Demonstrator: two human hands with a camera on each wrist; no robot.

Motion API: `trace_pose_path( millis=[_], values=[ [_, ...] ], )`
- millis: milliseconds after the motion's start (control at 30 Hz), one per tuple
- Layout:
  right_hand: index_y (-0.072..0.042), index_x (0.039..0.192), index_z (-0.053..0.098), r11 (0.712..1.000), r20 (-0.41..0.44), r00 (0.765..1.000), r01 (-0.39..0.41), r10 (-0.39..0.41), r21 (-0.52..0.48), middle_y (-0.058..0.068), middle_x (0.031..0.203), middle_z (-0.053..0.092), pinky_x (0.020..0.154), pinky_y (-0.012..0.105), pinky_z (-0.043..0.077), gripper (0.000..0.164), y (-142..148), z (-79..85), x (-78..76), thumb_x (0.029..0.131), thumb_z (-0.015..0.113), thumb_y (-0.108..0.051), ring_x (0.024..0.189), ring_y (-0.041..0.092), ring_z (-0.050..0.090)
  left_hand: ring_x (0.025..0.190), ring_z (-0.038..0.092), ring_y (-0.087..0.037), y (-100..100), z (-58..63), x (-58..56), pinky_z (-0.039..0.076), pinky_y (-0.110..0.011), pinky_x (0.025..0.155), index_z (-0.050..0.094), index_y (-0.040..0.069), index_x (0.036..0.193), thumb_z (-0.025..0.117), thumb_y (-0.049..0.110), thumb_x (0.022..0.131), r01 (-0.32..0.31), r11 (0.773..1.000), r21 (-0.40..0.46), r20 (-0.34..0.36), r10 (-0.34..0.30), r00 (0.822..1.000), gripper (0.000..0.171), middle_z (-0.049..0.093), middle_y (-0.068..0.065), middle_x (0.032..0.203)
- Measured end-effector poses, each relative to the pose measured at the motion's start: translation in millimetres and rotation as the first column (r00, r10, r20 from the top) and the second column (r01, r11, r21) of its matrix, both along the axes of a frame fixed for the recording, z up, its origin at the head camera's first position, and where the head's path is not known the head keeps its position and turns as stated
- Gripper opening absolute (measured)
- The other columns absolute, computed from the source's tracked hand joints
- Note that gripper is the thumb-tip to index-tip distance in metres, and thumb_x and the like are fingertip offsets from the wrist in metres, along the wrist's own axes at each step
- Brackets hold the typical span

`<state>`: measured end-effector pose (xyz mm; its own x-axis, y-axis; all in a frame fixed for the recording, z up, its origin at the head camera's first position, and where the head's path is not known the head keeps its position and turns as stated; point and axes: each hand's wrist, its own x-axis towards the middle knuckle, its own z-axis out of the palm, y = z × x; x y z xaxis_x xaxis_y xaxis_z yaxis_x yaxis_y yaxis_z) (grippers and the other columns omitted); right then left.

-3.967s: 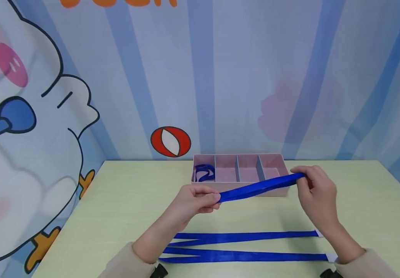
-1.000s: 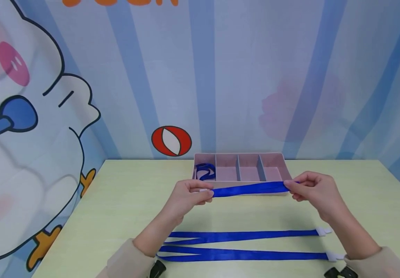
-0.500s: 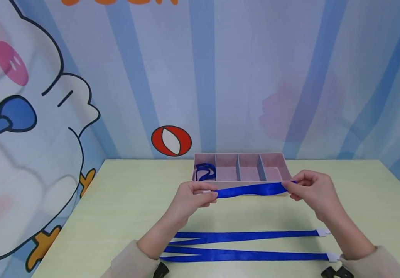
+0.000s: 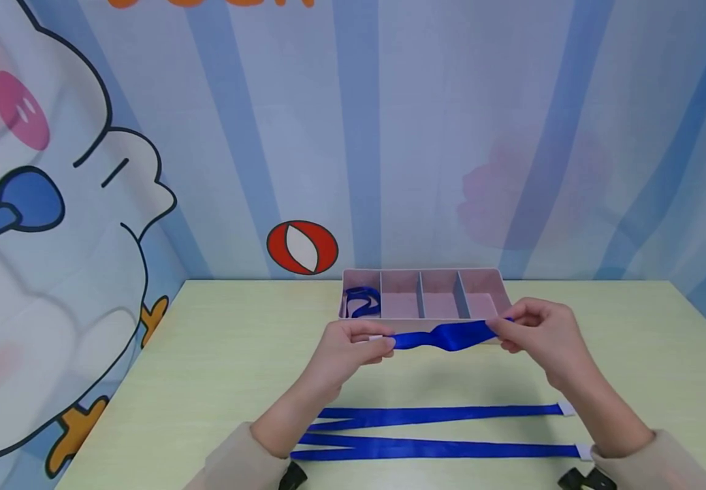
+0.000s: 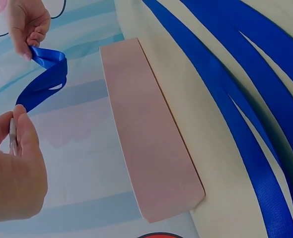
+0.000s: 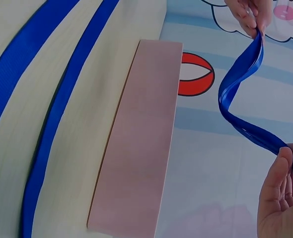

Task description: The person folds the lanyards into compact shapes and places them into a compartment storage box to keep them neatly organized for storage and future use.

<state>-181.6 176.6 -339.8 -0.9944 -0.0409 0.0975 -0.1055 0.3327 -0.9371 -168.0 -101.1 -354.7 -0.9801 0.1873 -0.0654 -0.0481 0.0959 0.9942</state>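
In the head view, the held strap (image 4: 451, 336), blue and rumpled near its middle, is in the air above the bench (image 4: 267, 327). At its 9 o'clock end the left hand (image 4: 343, 352) pinches it between thumb and fingers, a white piece (image 4: 376, 337) showing among them. At 3 o'clock the right hand (image 4: 542, 340) pinches the other end just as tightly. Towards 12 o'clock stands a pink tray (image 4: 414, 326) with four compartments; its 9 o'clock one holds a coiled strap (image 4: 365, 291). Towards 6 o'clock the farther strap (image 4: 451, 413) and the nearer strap (image 4: 451, 450) lie flat side by side, each forked towards 9 o'clock.

In the left wrist view, the held strap bends sharply between the hands, at 10 o'clock from the tray. The white piece sits edge-on between the left thumb and fingers, with hardly any gap.

In the right wrist view, the held strap curves at 2 o'clock from the tray, with layered edges showing. The right fingertips close on its lower end, at 4 o'clock; the left hand has the upper end.

The step in hand looks like folding the held strap into a shorter length; the next move probably calls for bringing the two ends together with the layers aligned and untwisted.
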Motion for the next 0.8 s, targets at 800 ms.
trace_pose_path(
  millis=[800],
  values=[
    [0.001,0.082,0.062,0.992,0.047,0.996,-0.075,0.08,-0.104,0.002,0.069,0.066,0.061,0.03,0.056,0.018,-18.0,4.7,3.0,0.083,0.071,-0.015,0.058,0.017,0.062,0.083,0.068,-0.02,26.2,4.1,4.6,0.055,-0.033,0.076,0.07,0.001,0.102,0.067,0.012,0.086,0.015,0.998,0.068,-0.041,-0.012,0.999,0.02,0.07,-0.011,0.089]
  ],
)
